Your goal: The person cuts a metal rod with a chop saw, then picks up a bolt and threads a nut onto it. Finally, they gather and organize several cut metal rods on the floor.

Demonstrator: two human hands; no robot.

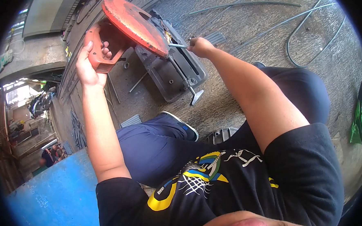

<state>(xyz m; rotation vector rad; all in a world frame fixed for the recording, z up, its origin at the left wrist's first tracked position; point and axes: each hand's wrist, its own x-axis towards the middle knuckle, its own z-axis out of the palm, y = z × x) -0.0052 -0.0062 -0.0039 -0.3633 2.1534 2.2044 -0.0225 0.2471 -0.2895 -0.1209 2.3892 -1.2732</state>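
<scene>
My left hand (90, 66) is wrapped round the orange-red handle of a cut-off saw (137, 27). The saw's round guard tilts over its dark metal base (163, 81). Between thumb and fingers, my right hand (202, 47) grips a thin metal rod (178, 45), whose far end runs in under the guard. Small orange sparks (167, 35) show there; the cutting disc itself is mostly hidden. The saw's clamp screw (183, 76) with its T-shaped handle points toward my legs, below the rod.
Bundles of short cut rods lie on the floor, one beyond my right hand (216, 38) and one by my shoe (131, 120). Long rods (245, 4) and a bent one stretch across the right side. A blue panel (54, 201) stands at lower left; a person (54, 155) is in the background.
</scene>
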